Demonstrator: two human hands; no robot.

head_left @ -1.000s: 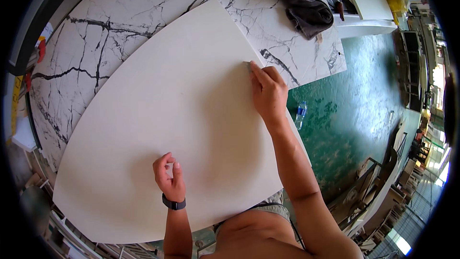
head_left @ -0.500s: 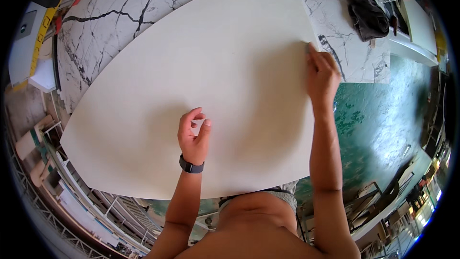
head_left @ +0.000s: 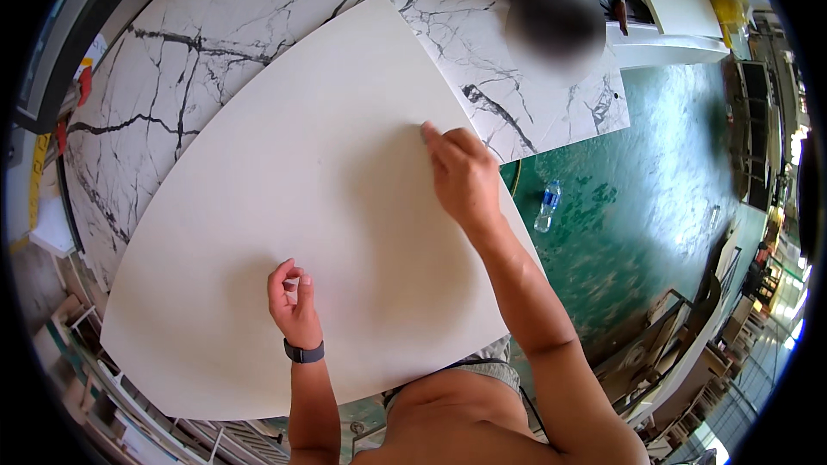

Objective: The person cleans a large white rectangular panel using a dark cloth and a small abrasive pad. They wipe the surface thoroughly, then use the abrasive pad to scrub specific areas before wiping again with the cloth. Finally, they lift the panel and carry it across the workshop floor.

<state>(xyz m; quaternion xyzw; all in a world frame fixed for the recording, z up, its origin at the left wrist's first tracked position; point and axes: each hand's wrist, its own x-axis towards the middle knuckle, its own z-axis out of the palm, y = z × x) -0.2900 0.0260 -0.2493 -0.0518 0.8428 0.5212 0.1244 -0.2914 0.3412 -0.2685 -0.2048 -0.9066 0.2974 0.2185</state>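
Head view shows the large white sheet (head_left: 284,207) lying flat on the marble bench (head_left: 172,60), its near edge seemingly overhanging. The right hand (head_left: 465,176) presses its far edge, released grip; the left hand (head_left: 293,301) rests loosely curled, grasping nothing. Uneven pressure could slide it off.

Large plain cream-white board (head_left: 284,207), smooth and unmarked, lying flat on a white marble slab (head_left: 172,60) veined in black. One corner pointing toward the far side, near edge overhanging the slab's near side, right edge just past the slab's edge above green floor.
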